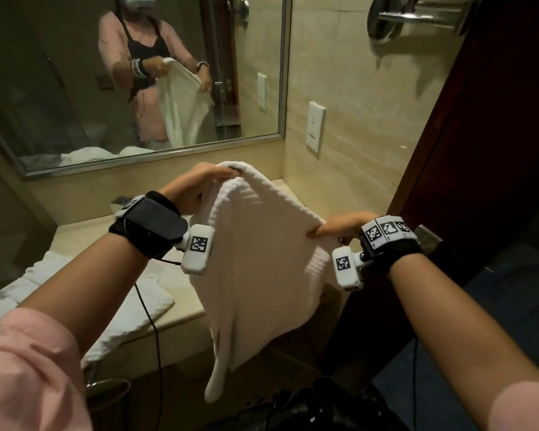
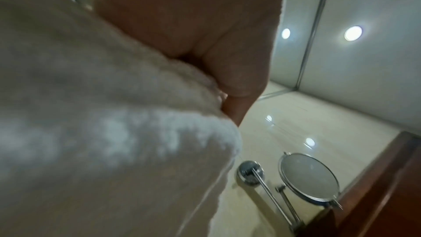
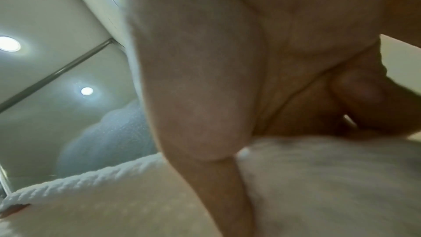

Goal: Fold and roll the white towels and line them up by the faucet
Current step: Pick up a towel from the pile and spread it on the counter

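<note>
A white towel (image 1: 255,269) hangs in the air in front of the beige counter (image 1: 181,306), held by its top edge. My left hand (image 1: 199,185) pinches the far upper corner, the thumb under the cloth (image 2: 102,132). My right hand (image 1: 339,227) grips the near upper corner, fingers curled round the edge of the towel (image 3: 318,177). The towel's lower end droops past the counter's front edge. More white towels (image 1: 106,306) lie crumpled on the counter at the left. A chrome bit that may be the faucet (image 1: 120,202) peeks out behind my left wrist.
A large wall mirror (image 1: 75,104) spans the back. A wall socket (image 1: 315,126) sits on the tiled right wall, a round chrome mirror on an arm (image 2: 309,177) above it. A dark wooden door frame (image 1: 479,150) stands close on the right. A dark bag (image 1: 308,409) lies below.
</note>
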